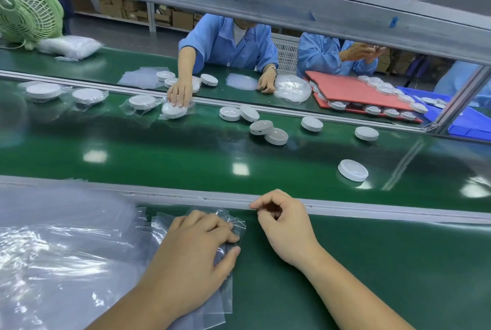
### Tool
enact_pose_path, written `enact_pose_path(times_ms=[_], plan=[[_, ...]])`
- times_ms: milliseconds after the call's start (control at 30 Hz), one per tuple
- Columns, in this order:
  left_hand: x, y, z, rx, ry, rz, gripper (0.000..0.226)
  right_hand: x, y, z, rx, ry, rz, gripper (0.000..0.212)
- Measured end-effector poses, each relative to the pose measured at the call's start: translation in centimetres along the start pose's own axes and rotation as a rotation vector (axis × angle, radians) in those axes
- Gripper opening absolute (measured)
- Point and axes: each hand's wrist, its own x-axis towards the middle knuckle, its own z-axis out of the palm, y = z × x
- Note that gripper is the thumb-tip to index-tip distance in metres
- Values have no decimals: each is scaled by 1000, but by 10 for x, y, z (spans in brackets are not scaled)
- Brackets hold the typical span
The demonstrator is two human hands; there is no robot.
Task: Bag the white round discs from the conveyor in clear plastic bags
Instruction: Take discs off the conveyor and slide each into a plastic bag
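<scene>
Head-worn view, forward and down, close over the conveyor (186,149).

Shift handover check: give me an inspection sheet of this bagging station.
Surface: green belt, glossy, with a rail at the near edge.
Job's things: loose discs on belt; bags stacked at near side; bagged discs far left.
Clutter: plastic sheet at left.
Grips: left hand pinches bags; right hand curled, empty, at rail.
Cables: nothing seen.
Surroundings: fan, red tray, blue bin, workers opposite.
</scene>
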Motion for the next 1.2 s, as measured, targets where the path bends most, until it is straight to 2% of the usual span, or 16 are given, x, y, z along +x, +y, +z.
enact_pose_path(times_ms=[600,767,933,1100,1200], plan=[[1,0,0,-12,-55,-5,36,1,1,0,-7,-5,-5,45],[2,0,-1,-8,-45,-2,32,1,1,-1,-10,-1,-10,46],[3,3,-5,-45,-51,-18,18,1,0,0,-6,-5,0,46],[4,4,-6,-54,-116,-27,33,0,0,-1,-9,-6,3,46],[4,5,-10,-14,-173,2,34,-1,0,-1,-10,-4,5,46]])
